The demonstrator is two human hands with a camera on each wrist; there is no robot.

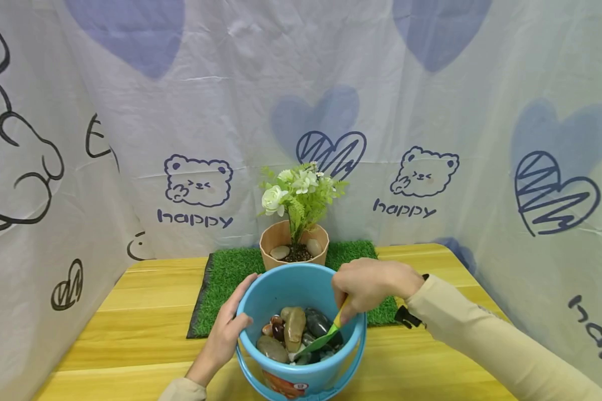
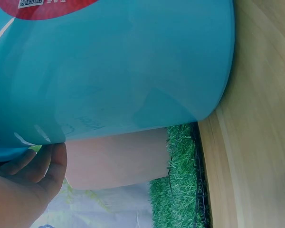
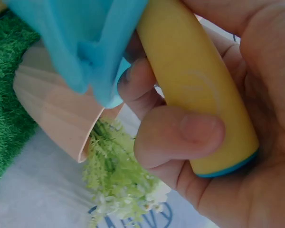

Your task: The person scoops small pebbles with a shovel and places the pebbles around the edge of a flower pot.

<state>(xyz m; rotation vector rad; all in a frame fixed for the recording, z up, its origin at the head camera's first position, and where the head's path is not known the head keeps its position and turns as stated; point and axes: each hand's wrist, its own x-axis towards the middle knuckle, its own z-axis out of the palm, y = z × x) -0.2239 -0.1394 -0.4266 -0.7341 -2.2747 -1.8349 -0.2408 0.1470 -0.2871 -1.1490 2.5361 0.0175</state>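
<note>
A light-blue bucket [image 1: 331,367] with a red label stands at the table's front, holding several smooth stones [image 1: 294,328] in brown, dark grey and reddish tones. My left hand [image 1: 226,331] grips its left rim, thumb over the edge and fingers against the outer wall. In the left wrist view, those fingers [image 2: 54,166] lie on the bucket's side. My right hand [image 1: 368,284] reaches over the right rim and holds a small garden trowel by its yellow handle [image 3: 190,71]. The green trowel blade [image 1: 315,345] slants down among the stones, its tip partly hidden.
Behind the bucket is a peach flower pot [image 1: 267,245] with white flowers [image 1: 303,184], dark soil and two pale stones. It stands on a green artificial-grass mat [image 1: 205,317] over the wooden table [image 1: 115,334]. A printed curtain [image 1: 251,83] encloses the back and sides.
</note>
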